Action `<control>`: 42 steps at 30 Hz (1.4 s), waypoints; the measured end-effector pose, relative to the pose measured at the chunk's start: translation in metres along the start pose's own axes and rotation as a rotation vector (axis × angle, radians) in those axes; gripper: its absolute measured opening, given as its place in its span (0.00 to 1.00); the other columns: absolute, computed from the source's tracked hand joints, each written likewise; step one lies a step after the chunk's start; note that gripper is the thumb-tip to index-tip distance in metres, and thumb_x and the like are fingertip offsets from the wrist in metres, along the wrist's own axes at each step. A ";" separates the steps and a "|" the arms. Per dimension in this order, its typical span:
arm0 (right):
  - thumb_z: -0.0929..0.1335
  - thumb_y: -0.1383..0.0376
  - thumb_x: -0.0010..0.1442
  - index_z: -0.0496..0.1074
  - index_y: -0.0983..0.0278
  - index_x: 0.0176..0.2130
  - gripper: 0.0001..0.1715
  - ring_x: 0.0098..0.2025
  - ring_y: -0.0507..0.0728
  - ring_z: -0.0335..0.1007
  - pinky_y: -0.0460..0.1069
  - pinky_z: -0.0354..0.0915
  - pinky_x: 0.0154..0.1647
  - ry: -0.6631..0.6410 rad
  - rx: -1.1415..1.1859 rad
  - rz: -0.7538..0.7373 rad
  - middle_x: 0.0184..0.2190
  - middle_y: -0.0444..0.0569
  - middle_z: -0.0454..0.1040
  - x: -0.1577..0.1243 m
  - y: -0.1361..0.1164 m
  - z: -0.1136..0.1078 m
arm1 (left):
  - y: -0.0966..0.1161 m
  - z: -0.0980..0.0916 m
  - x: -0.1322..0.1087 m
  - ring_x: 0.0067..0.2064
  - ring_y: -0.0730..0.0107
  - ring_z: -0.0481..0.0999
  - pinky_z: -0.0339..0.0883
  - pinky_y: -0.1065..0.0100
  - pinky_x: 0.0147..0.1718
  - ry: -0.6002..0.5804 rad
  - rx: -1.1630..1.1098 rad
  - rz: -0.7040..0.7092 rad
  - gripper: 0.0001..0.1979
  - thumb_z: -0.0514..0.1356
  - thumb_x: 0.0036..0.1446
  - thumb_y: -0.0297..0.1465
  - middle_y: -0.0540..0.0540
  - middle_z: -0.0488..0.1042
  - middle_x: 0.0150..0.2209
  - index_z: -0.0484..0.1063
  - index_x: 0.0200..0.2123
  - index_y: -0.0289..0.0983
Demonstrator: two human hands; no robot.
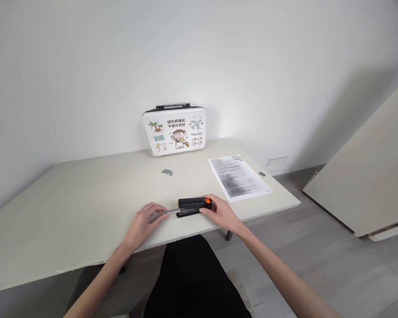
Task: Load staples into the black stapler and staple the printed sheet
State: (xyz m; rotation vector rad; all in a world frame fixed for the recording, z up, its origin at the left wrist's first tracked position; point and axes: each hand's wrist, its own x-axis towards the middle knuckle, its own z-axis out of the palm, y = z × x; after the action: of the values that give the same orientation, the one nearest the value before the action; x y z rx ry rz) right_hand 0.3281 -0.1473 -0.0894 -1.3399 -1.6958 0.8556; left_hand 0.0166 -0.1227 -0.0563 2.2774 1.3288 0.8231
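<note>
A black stapler [191,203] with an orange patch at its right end lies on its side or base near the table's front edge; which, I cannot tell. My right hand [221,213] grips that right end between thumb and fingers. From the stapler's left end a metal staple tray [171,211] sticks out. My left hand [148,223] pinches the outer tip of this tray. Beyond the stapler lie several short grey staple strips [167,172] in a small cluster.
A white table [96,198] stands against the wall. On it are a white cartoon-printed case [174,130] with a black handle, a printed sheet [240,177] and a small dark piece [262,174] near the right edge. A large pale panel [365,172] leans at the right.
</note>
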 end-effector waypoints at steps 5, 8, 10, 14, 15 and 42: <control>0.70 0.49 0.64 0.73 0.57 0.55 0.24 0.36 0.58 0.73 0.55 0.70 0.41 0.009 0.011 -0.014 0.49 0.49 0.79 -0.001 0.003 0.001 | -0.004 -0.010 -0.002 0.46 0.58 0.79 0.72 0.61 0.48 -0.061 -0.008 -0.011 0.18 0.63 0.63 0.50 0.45 0.80 0.46 0.80 0.45 0.45; 0.70 0.49 0.64 0.73 0.58 0.55 0.24 0.35 0.58 0.73 0.55 0.71 0.41 0.014 0.009 -0.009 0.49 0.49 0.80 -0.001 0.001 0.001 | -0.011 -0.015 0.005 0.45 0.59 0.80 0.73 0.62 0.45 -0.102 -0.053 -0.080 0.21 0.63 0.62 0.51 0.45 0.82 0.46 0.78 0.49 0.44; 0.70 0.49 0.64 0.73 0.58 0.55 0.24 0.36 0.58 0.73 0.55 0.71 0.41 0.017 0.008 -0.007 0.48 0.49 0.80 -0.001 0.000 0.001 | -0.018 -0.013 0.016 0.44 0.59 0.81 0.74 0.63 0.43 -0.042 -0.061 -0.141 0.22 0.59 0.65 0.52 0.44 0.82 0.44 0.78 0.49 0.42; 0.70 0.49 0.64 0.73 0.58 0.55 0.25 0.36 0.58 0.73 0.55 0.71 0.41 0.016 0.017 0.007 0.49 0.49 0.79 -0.001 0.000 0.002 | -0.032 0.000 0.057 0.44 0.60 0.81 0.73 0.65 0.41 0.049 0.138 -0.172 0.22 0.54 0.68 0.50 0.43 0.82 0.44 0.76 0.49 0.40; 0.70 0.49 0.63 0.73 0.58 0.55 0.25 0.36 0.58 0.73 0.55 0.71 0.41 0.016 0.019 0.014 0.49 0.50 0.79 -0.001 0.001 0.002 | -0.036 0.005 0.070 0.43 0.61 0.81 0.73 0.65 0.42 0.044 0.182 -0.176 0.21 0.55 0.68 0.48 0.44 0.82 0.43 0.75 0.51 0.40; 0.70 0.52 0.63 0.74 0.57 0.55 0.23 0.34 0.57 0.72 0.54 0.70 0.39 0.044 0.002 -0.002 0.48 0.48 0.80 0.000 0.002 0.004 | -0.042 0.034 0.133 0.44 0.59 0.78 0.71 0.62 0.43 -0.051 0.511 -0.134 0.23 0.53 0.72 0.39 0.44 0.76 0.47 0.66 0.67 0.47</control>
State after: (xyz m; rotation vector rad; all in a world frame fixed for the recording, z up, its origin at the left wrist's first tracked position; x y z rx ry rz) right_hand 0.3257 -0.1468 -0.0925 -1.3461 -1.6615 0.8209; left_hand 0.0621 0.0129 -0.0666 2.5155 1.8076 0.4072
